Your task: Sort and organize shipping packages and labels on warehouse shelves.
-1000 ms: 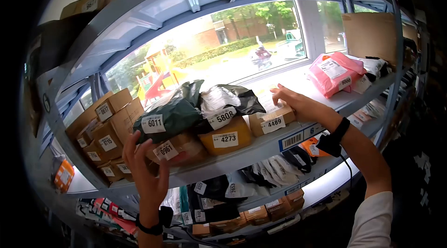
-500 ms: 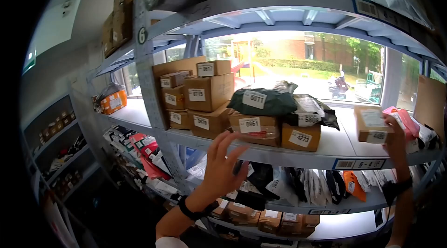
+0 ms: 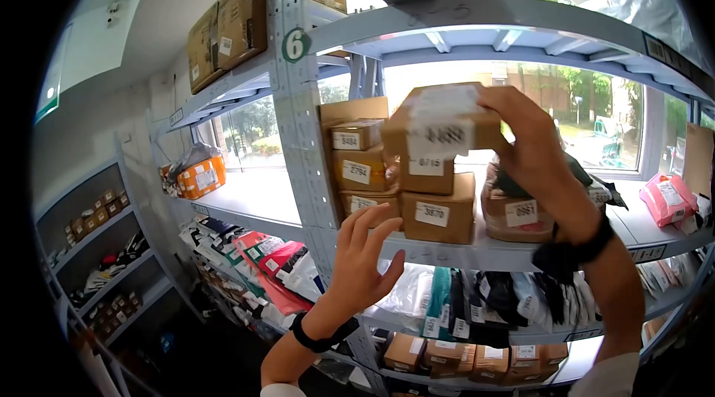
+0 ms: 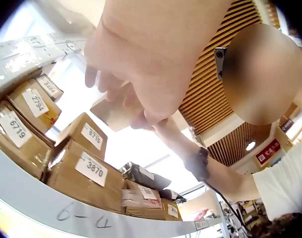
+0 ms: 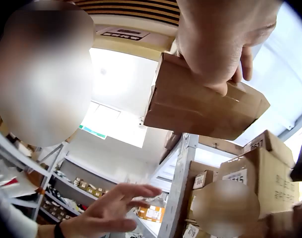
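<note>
My right hand [image 3: 532,147] grips a small cardboard box [image 3: 439,121] by its right end, holding it up in front of the stacked boxes; its label is blurred. In the right wrist view the same box [image 5: 203,101] hangs under the hand [image 5: 225,44]. My left hand [image 3: 357,267] is raised, fingers loosely bent and holding nothing, in front of the shelf edge below the box labelled 3870 [image 3: 438,211]. A box labelled 2794 [image 3: 359,170] stands left of the held box. The box labelled 0961 [image 3: 519,214] sits farther right, partly behind my right forearm.
The shelf upright [image 3: 294,114] marked 6 stands left of the stack. Past it lies an orange package [image 3: 201,177]. Bagged parcels fill the shelf below, and a pink parcel [image 3: 668,199] sits at the far right. Larger boxes [image 3: 242,24] rest on the top shelf.
My right hand has lifted the small box off the shelf and carried it left, in front of the stack. The view has turned left. My left hand remains raised and empty.
</note>
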The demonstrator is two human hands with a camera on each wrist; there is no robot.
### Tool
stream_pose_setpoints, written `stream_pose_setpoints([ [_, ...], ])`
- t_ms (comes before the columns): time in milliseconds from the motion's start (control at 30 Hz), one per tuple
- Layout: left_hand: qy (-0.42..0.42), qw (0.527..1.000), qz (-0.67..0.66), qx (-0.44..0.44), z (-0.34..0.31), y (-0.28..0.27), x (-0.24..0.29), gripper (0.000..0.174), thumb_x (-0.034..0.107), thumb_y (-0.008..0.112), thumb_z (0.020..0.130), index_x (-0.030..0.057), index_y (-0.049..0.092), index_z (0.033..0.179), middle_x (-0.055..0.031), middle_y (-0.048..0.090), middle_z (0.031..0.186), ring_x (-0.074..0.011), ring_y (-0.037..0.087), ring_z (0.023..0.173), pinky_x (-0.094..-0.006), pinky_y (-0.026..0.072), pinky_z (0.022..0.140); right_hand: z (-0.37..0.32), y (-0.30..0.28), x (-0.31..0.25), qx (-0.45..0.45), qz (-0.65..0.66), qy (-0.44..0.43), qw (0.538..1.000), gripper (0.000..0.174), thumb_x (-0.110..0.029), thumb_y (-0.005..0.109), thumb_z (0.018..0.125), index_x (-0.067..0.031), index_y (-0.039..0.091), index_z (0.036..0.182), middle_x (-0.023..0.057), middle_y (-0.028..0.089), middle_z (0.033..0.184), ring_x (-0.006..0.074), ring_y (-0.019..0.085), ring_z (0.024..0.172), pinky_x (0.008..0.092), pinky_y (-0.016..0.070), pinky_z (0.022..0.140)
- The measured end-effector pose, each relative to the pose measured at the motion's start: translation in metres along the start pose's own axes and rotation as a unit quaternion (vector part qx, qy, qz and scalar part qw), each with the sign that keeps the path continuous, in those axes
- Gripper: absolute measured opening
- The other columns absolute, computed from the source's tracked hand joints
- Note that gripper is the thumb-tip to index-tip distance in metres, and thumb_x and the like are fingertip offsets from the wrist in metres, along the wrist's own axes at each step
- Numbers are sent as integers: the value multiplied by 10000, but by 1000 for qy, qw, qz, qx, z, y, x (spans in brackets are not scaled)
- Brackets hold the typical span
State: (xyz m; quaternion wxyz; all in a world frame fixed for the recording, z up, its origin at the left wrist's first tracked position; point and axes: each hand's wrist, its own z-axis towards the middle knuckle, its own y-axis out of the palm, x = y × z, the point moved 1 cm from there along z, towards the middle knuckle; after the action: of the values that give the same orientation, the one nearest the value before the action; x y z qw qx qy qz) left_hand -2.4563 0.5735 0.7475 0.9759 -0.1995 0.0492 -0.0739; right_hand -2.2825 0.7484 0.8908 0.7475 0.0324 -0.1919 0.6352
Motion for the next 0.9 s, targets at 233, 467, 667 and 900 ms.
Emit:
stream_pose_setpoints([
  [233, -21, 998, 15, 50, 28, -28, -66, 429, 91, 636, 813, -8, 493, 1205, -229, 464, 1292, -392, 481, 1154, -414, 395, 978, 52, 77, 9, -20, -22, 59, 998, 340, 54, 592, 711, -92, 510, 1007, 95, 594, 957, 335, 597, 909, 424, 505, 734],
  [467, -88, 974, 206, 0, 116, 46, -133, 515, 315, 649, 840, 35, 495, 1244, -261, 434, 1296, -430, 436, 1179, -470, 402, 962, 48, 71, 13, -7, -77, 33, 996, 308, 19, 587, 730, -101, 501, 1001, 91, 588, 916, 333, 595, 883, 431, 500, 716],
  [667, -111, 974, 200, 10, 138, 57, -146, 563, 392, 745, 706, 28, 586, 1104, -211, 583, 1086, -392, 527, 1045, -445, 413, 895, 40, 64, 10, -54, -102, 79, 990, 349, 10, 665, 682, -85, 524, 987, 89, 610, 910, 312, 603, 885, 419, 494, 724],
  [900, -189, 981, -46, -3, 123, -1, -108, 485, 206, 800, 617, -7, 542, 968, -156, 621, 839, -262, 616, 817, -376, 490, 739, 46, 89, 15, -36, -149, 47, 987, 233, -60, 628, 742, -100, 550, 957, 67, 633, 799, 274, 619, 841, 397, 495, 671],
])
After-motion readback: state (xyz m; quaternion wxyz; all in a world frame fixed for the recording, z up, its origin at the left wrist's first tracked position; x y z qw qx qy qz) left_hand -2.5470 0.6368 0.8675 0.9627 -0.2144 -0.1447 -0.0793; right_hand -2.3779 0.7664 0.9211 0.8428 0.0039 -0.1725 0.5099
